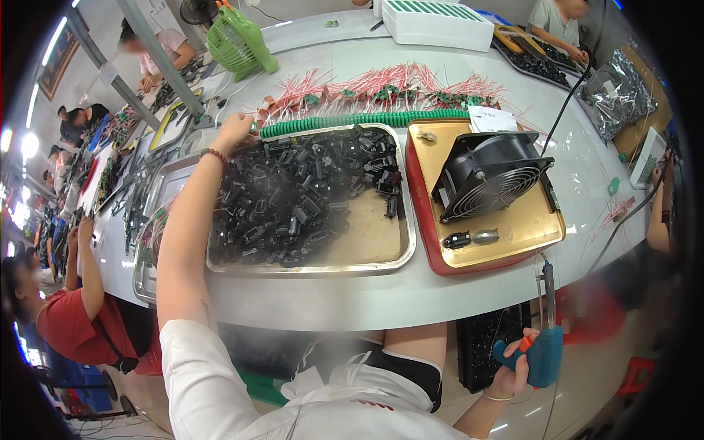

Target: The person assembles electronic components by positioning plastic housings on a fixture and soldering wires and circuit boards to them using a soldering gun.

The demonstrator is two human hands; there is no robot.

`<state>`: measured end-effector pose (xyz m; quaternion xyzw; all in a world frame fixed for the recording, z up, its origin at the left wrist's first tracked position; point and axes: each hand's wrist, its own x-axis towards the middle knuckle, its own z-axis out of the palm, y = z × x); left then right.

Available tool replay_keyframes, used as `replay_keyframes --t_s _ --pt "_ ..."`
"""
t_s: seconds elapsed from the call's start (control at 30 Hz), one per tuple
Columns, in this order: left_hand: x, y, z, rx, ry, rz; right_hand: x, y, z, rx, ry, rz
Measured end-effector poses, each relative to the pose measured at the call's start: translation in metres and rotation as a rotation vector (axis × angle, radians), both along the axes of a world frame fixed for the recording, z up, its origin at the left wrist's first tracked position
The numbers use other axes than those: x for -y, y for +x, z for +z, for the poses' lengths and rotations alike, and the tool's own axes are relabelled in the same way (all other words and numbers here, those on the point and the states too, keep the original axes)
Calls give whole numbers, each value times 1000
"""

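Note:
My left hand (236,130) is closed at the left end of a long row of green round parts (352,120), pinching a small green piece there. Thin red and white wires (411,77) fan out behind this row. In my right hand (510,375), low at the right beyond the table edge, is a teal soldering gun (544,357) with an orange trigger, its metal tip pointing up. Under my left forearm lies a metal tray (378,253) heaped with small black plastic housings (308,180). One black housing (457,240) lies apart, before the fan.
A black cooling fan (488,176) stands on a gold-coloured tray (433,139) with a red side. Behind are a green desk fan (238,44) and a white foam box (438,26). A black crate (484,348) sits below the table. Other people work on both sides.

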<state>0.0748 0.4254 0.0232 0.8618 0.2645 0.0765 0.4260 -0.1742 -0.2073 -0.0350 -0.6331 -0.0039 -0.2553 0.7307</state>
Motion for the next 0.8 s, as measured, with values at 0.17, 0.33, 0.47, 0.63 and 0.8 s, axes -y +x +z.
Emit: replay_keyframes --t_s 0.17,0.33,0.47,0.63,0.8 --pt "-10 3 -1 154 114 -1 3 0 -2 -5 -6 -4" --pt "7 -3 26 481 51 171 0 1 0 -27 4 13" --pt "56 -23 71 1051 -59 116 -3 2 1 -29 6 25" --pt "161 -90 102 967 453 -316 -4 2 2 -10 -4 16" --pt "235 -156 74 864 951 -826 -1 2 -3 3 32 33"
